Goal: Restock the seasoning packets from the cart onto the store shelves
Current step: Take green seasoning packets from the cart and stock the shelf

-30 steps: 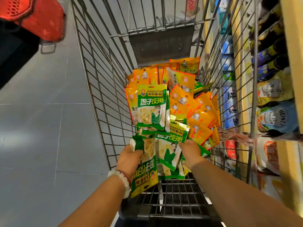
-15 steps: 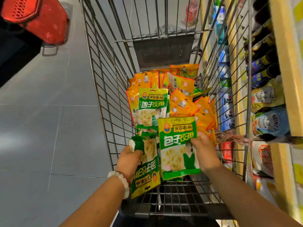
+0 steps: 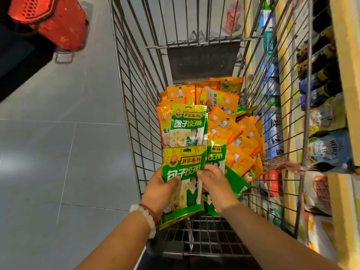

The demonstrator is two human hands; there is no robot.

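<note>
since half a second ago, the green packet the right hand [image 3: 216, 187] was lifting has gone across onto the stack in the left hand [image 3: 159, 191], which now shows its face upright. the left hand grips this stack of green seasoning packets [image 3: 183, 178] at its left edge, thumb curled over the front, low over the near end of the wire cart [image 3: 136, 106]. the right hand's fingers curl against the stack's right edge; whether they pinch it or only steady it is hard to tell. more green packets [image 3: 188, 125] and a heap of orange packets [image 3: 233, 137] lie further up the cart. the step looks like gathering a handful before shelving. the next move likely calls for squaring the stack, then turning right to the store shelves [image 3: 342, 78], where bottles and pouches sit blurred. how many packets are in the stack is hidden. a red basket [image 3: 52, 20] is cut off at top left.
</note>
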